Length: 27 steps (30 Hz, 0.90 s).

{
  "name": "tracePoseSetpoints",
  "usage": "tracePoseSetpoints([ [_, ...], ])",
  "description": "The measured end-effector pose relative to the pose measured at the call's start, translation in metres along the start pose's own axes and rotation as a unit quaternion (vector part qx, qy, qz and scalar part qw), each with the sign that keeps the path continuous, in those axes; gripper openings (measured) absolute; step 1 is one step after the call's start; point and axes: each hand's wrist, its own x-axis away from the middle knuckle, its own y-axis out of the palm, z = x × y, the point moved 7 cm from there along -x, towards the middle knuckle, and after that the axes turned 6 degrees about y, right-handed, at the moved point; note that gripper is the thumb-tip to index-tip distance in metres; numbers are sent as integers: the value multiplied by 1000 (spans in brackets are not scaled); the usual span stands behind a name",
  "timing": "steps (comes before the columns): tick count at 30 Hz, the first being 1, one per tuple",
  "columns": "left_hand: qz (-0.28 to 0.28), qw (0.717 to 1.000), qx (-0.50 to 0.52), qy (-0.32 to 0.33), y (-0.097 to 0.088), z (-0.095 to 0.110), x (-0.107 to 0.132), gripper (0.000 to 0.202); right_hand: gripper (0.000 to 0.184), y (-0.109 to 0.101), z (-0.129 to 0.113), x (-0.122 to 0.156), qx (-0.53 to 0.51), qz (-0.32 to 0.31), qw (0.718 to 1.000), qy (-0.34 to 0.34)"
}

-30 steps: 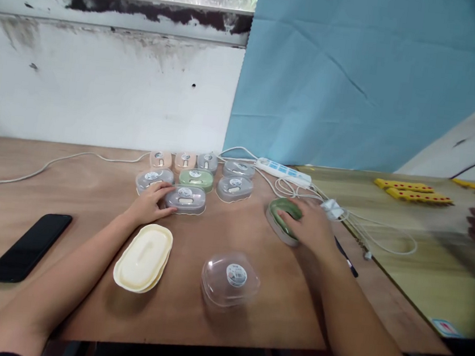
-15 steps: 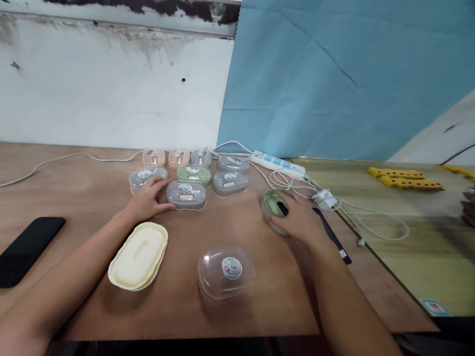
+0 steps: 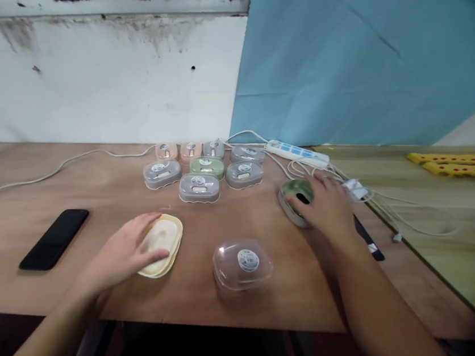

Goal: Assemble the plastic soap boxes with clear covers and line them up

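Note:
My left hand (image 3: 126, 252) reaches over a small stack of cream oval plastic trays (image 3: 163, 249), thumb and fingers apart, with the fingertips at the far edge. Whether they touch it is hard to tell. Further right, my right hand (image 3: 328, 208) is closed round the top of a green oval plastic box (image 3: 291, 191) resting on the table. A dark opening shows in its top, and the fingers hide its right side. Between the hands, nearer the front edge, sits a clear plastic lid (image 3: 227, 265) with a round label.
Several lidded oval boxes, grey (image 3: 199, 191), green (image 3: 206, 167) and peach (image 3: 166, 151), stand grouped at the back. A black phone (image 3: 54, 239) lies left. A power strip (image 3: 297, 152), white cables, a black strap (image 3: 368, 238) and yellow pieces (image 3: 465, 168) are on the right.
My left hand has left the grey boxes at the back and come nearer, over the cream trays. My right hand stays on the green box. The view has shifted slightly.

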Motion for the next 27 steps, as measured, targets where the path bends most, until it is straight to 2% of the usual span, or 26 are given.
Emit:
tracePoseSetpoints([
  [3,-19,996,-90,3,12,11,7,91,50,-4,-24,-2,25,35,999,-6],
  [7,-60,988,-144,1,16,5,0,88,41,8,-61,5,-53,-6,996,-70],
  [10,-60,986,-155,-4,7,-10,0,84,41,22,-80,14,-103,-72,987,-101],
  [13,-36,987,-155,-4,-7,-24,5,79,41,31,-91,21,-146,-145,971,-121],
  [16,4,988,-152,-21,-26,-26,7,80,44,33,-95,25,-178,-187,958,-123],
  [18,45,989,-137,-35,-38,-17,4,87,47,32,-97,27,-196,-200,952,-121],
  [20,77,994,-81,-14,-42,5,-7,97,49,33,-100,27,-211,-207,948,-119],
  [23,54,994,64,73,-20,50,-38,113,55,44,-106,23,-225,-222,942,-117],
  [25,79,984,123,97,-2,72,-61,119,66,57,-112,20,-248,-250,928,-118],
  [27,115,973,167,110,15,84,-80,113,78,71,-117,18,-295,-285,906,-108],
])
